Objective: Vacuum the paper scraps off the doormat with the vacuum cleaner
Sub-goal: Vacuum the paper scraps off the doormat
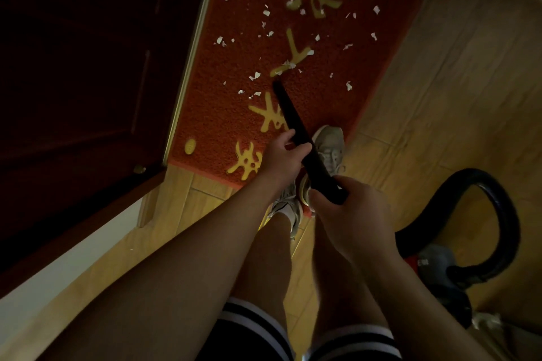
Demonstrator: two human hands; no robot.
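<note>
vacuum wand long axis diagonal, tip up-left on red doormat among paper scraps, left hand gripping mid-wand, right hand gripping rear end

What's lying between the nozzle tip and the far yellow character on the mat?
Head view: beyond the nozzle tip, a second yellow character and several paper scraps lie on the red doormat before the far character.

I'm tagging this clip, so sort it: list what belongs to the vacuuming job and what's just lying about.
Job: doormat, scraps, wand, hose, vacuum body, left grip and right grip, both holding the wand.

Lying about: door, floor, shoe.
</note>
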